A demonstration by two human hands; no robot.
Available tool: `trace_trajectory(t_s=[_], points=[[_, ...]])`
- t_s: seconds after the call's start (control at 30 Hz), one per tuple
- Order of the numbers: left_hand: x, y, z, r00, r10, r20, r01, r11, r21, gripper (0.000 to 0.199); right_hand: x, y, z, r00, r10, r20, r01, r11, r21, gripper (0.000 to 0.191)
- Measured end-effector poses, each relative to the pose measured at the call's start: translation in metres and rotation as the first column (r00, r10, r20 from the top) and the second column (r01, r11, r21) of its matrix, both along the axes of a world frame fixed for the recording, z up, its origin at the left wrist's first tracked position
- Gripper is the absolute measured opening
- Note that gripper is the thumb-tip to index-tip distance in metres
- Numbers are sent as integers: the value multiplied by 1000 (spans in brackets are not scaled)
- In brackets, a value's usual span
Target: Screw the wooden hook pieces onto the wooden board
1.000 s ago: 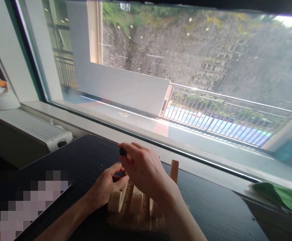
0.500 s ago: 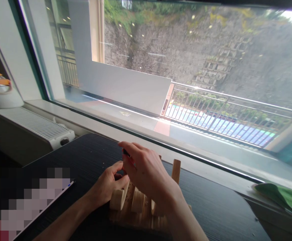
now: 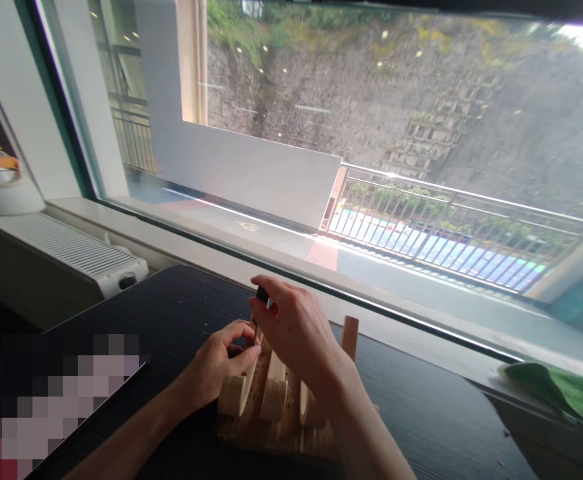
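My right hand [image 3: 299, 327] is closed round the black handle of what looks like a small screwdriver [image 3: 262, 294], its thin shaft pointing down. Thumb and forefinger of my left hand [image 3: 219, 357] are pinched together at the shaft's lower end; whatever sits between them is too small to make out. Under both hands is a wooden piece [image 3: 274, 400] with rounded blocks, slats and rows of small holes. An upright wooden strip [image 3: 350, 339] rises at its far right. My right hand and forearm hide much of the wood's right side.
The wooden piece rests on a black table [image 3: 411, 400] with rounded corners. Beyond its far edge run a window sill and large window. A white radiator [image 3: 81, 253] stands left, with a white pot-like object [image 3: 6, 193] above. A green leaf [image 3: 561, 393] hangs at right.
My right hand has shifted slightly right and up, and more of the black handle and the shaft now shows. My left hand stays almost in place.
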State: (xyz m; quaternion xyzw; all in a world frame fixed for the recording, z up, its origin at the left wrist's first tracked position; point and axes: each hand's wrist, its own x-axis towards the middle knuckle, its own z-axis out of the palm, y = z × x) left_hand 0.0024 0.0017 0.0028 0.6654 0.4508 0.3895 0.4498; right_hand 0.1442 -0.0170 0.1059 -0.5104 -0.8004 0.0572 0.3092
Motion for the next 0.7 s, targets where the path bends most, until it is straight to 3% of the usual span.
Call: trace_trajectory(t_s=[0.27,0.53,0.7], points=[[1,-2,4,1000,6,-8,-6,999,-46,10,2,-9,9,989,145,7,-144,989,-46,34],[1,2,-1,1000,12,-28,-10,998,58,16,8,8,-1,999,-9,-41,8,1000,-15,24],[2,-1,2,1000,6,-13,-6,1000,20,11,2,3,-1,1000,23,-19,-23,1000,1,19]])
